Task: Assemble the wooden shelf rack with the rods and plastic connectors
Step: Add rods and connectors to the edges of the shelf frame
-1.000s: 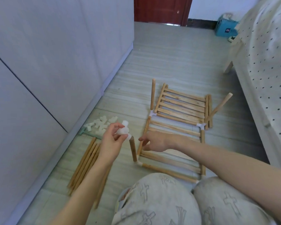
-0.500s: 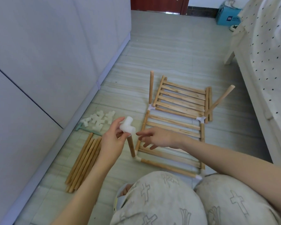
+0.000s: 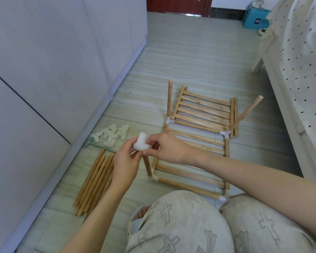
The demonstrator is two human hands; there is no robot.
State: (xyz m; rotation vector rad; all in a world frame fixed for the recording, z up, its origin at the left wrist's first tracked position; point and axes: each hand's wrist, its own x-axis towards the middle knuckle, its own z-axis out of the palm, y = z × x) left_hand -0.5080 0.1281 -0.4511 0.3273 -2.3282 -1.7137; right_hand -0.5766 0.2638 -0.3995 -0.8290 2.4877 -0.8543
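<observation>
A white plastic connector (image 3: 141, 144) sits at the top of an upright wooden rod (image 3: 147, 166) at the near-left corner of the shelf frame (image 3: 189, 175). My left hand (image 3: 125, 160) pinches the connector from the left and my right hand (image 3: 165, 147) pinches it from the right. The frame lies flat on the floor with slats, white corner connectors and two more upright rods (image 3: 169, 97) at the far corners. A second slatted panel (image 3: 205, 108) lies just beyond it.
Loose wooden rods (image 3: 93, 181) lie in a bundle on the floor to the left, with a pile of white connectors (image 3: 111, 134) beyond them. A grey cabinet wall runs along the left. A bed with dotted cover stands at the right. My knees are at the bottom.
My right hand has come left from the frame onto the connector. The connector, held near the rod's top before, now sits on it between both hands.
</observation>
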